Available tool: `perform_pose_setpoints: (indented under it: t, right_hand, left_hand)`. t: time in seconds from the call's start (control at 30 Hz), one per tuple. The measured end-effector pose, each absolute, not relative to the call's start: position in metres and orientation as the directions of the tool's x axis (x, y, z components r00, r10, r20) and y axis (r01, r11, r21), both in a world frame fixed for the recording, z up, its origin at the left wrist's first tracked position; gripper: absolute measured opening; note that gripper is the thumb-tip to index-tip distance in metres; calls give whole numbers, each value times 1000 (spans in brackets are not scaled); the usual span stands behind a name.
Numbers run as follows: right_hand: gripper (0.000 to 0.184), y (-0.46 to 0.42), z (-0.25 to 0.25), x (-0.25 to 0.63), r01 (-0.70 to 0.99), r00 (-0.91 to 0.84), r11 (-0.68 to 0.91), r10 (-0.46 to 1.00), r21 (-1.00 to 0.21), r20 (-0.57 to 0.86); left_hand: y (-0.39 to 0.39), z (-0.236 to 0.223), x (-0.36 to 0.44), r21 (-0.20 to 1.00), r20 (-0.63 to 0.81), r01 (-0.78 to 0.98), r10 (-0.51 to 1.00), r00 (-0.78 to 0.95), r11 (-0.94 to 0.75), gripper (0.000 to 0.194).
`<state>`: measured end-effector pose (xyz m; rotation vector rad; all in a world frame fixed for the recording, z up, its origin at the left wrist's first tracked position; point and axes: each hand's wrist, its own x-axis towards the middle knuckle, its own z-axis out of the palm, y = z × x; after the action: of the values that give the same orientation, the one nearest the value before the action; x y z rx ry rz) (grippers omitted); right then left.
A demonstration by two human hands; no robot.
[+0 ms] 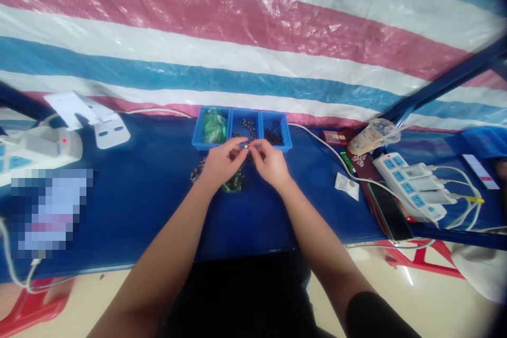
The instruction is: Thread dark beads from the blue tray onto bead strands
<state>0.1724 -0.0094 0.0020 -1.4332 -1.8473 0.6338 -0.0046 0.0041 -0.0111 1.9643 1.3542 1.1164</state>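
Both my hands meet in front of a blue three-compartment tray (194, 137). Fingertips of my left hand (224, 162) and my right hand (270, 162) pinch together around a small shiny metal part (246, 146), too small to name. In the tray's left compartment lies a green plastic bag (214, 125). Small brass-coloured parts (249, 125) are in the middle one, and dark small pieces (273, 136) fill part of the right one. Below my hands, more small metal parts and a green piece of packaging (233, 184) lie on the blue tabletop (245, 227), partly hidden by my left hand.
To the right are a drink cup (372, 137), a power strip (410, 185), a dark phone (390, 211), a small white packet (347, 186) and a cable. At left stand a white power strip (35, 150) and a blurred-out phone (57, 211). A striped plastic sheet (253, 26) hangs behind.
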Motion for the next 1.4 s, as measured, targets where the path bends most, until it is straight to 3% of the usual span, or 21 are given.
perform_pose_setpoints:
  t: [0.17,0.43,1.0,1.4]
  right_hand:
    - [30,-10,2,173,596,-127,268,962,-757,241]
    - [30,-8,-3,173,469,-98,333,940,-818,326]
    - [32,-9,2,174,531,-97,264,963,-805,252]
    - [32,-8,2,174,518,-99,287,956,-806,277]
  left_hand:
    - [4,-11,-6,756,342,537,925,164,-375,29]
    - [5,-11,-5,829,330,435,936,125,-351,33]
    - [3,-11,-4,804,361,455,922,138,-383,34]
    - [3,-12,-5,794,351,486,928,125,-366,33]
